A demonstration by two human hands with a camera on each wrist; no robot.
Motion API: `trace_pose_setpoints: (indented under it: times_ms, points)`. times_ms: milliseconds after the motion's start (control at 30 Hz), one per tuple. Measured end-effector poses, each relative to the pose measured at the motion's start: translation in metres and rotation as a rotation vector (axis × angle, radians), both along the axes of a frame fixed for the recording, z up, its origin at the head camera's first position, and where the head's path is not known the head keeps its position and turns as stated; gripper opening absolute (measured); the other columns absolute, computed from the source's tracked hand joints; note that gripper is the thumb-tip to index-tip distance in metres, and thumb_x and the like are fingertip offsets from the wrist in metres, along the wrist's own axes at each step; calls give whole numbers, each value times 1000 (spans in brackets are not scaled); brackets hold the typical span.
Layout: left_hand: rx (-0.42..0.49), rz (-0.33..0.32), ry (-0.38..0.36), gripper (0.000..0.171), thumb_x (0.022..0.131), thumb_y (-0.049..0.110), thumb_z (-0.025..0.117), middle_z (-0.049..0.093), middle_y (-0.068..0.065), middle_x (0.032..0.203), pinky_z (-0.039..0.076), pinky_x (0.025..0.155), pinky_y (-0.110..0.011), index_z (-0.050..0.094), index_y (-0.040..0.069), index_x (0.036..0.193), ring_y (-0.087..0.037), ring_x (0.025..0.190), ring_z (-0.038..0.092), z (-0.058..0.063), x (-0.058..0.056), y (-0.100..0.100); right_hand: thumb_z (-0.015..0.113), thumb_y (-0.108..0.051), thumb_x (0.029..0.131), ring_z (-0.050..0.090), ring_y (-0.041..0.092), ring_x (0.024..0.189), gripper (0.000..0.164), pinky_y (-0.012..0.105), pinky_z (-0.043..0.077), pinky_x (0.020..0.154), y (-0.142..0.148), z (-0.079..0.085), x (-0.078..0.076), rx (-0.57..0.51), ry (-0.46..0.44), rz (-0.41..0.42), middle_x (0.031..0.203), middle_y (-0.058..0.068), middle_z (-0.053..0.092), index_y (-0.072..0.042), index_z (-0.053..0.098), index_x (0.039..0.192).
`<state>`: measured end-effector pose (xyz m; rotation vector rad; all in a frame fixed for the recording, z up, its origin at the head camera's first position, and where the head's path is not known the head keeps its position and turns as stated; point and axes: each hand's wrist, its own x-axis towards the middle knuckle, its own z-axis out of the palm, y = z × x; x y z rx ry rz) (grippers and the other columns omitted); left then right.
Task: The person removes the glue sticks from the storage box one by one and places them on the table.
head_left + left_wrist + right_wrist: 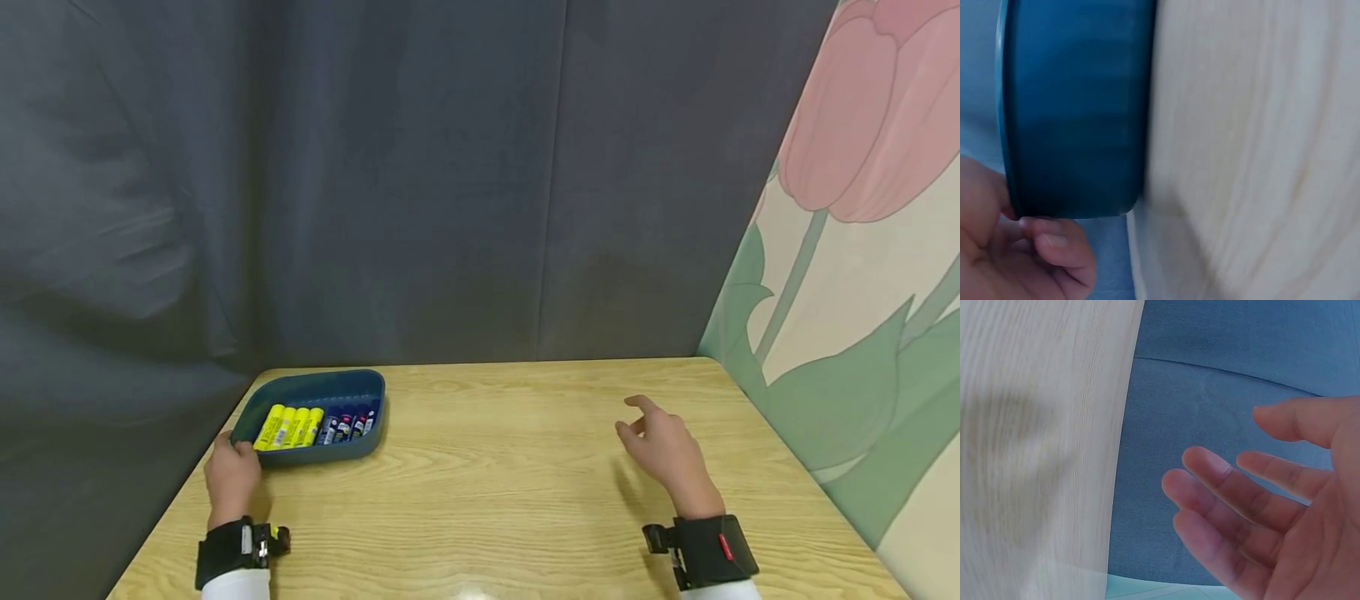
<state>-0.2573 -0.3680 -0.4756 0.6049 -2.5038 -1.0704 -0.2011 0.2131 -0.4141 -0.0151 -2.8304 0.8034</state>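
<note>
At the table's far left sits a dark blue tray [330, 455], also large in the left wrist view as a smooth blue wall [1079, 112]. Several yellow tubes [288, 427] lie side by side in its left part. To their right are several dark blue tubes [347, 425] with small labels. My left hand [232, 479] grips the tray's near left corner, thumb and curled fingers at the rim. Over the right side of the table my right hand [669, 457] hovers with nothing in it, its fingers relaxed and slightly bent in the right wrist view.
The wooden table [480, 467] reaches back to a dark curtain [450, 183]. A wall with painted tulips [847, 117] borders the right side. Both wrists wear black camera straps [712, 552].
</note>
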Motion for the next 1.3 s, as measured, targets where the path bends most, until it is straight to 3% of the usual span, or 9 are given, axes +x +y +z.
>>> trace_pose_setpoints:
  times_ms: [133,267,433,600,900,1000,1300]
  points:
    - [-80,-78,-131,51,95,12,24,38,-44,124,35,92,-61,20,-17,137,-57,112,40,6,-3,-7,56,-25,92,60,18,64,48,31,41,50,-10,-1,7,-6,-13,-19,94,15,67,-3,45,133]
    - [-132,-141,-253,50,96,13,27,41,-46,116,40,83,-60,16,-19,133,-57,105,45,14,-7,-11,55,-26,92,59,16,63,48,31,41,50,-19,-2,14,-12,-27,-37,96,16,67,-3,45,134]
    - [-146,-178,-349,49,95,16,30,43,-46,110,42,76,-56,16,-20,126,-56,99,49,21,-7,-8,55,-26,92,59,16,62,48,31,41,50,-20,-3,15,-13,-25,-38,95,16,67,-3,45,133]
    - [-184,-218,-367,50,95,18,27,41,-45,112,41,79,-58,18,-21,125,-56,101,47,23,-6,-11,54,-26,92,58,15,61,49,31,41,50,-20,-2,15,-20,-32,-42,95,16,67,-3,45,133]
    - [-314,-191,-207,39,96,11,27,49,-41,110,42,80,-60,40,-19,119,-56,101,49,20,-4,-20,56,-26,91,59,16,65,47,31,42,51,-24,-2,16,-26,-42,-40,94,14,67,-2,47,131]
    - [-322,-211,-226,40,95,9,27,48,-42,112,42,82,-60,37,-19,123,-55,103,49,21,-5,-21,56,-26,92,59,16,64,47,31,42,51,-25,-2,16,-29,-48,-36,94,14,67,-2,47,131]
    - [-330,-303,-395,42,94,7,32,46,-42,116,44,82,-57,32,-20,125,-53,105,49,27,-6,-16,57,-24,91,59,15,62,47,31,42,51,-27,-4,15,-24,-58,-36,92,14,67,0,47,130]
